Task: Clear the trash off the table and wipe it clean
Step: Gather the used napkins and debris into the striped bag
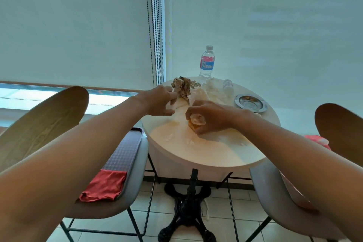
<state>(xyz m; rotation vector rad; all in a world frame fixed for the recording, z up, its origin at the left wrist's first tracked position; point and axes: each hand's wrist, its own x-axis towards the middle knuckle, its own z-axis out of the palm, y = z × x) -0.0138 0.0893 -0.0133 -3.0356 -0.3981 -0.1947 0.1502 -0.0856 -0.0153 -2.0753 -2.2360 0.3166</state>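
Note:
On the round white table [206, 155], my right hand [208, 117] grips a crumpled white tissue wad [197, 120] over a small brown scrap near the table's middle. My left hand [159, 102] reaches toward the far left side, its fingers spread and touching a white napkin [182, 102] just below a crumpled brown paper [183, 86]. More crumpled white tissue and plastic [214, 90] lies behind my hands. Small white scraps [170, 136] dot the near tabletop.
A water bottle [207, 63] stands at the far edge, a second small bottle [227, 84] lies beside it. A metal ashtray [249, 103] sits at right. A left chair [125, 182] carries a dark tray [125, 153] and a red cloth [104, 185]. Another chair [275, 198] stands right.

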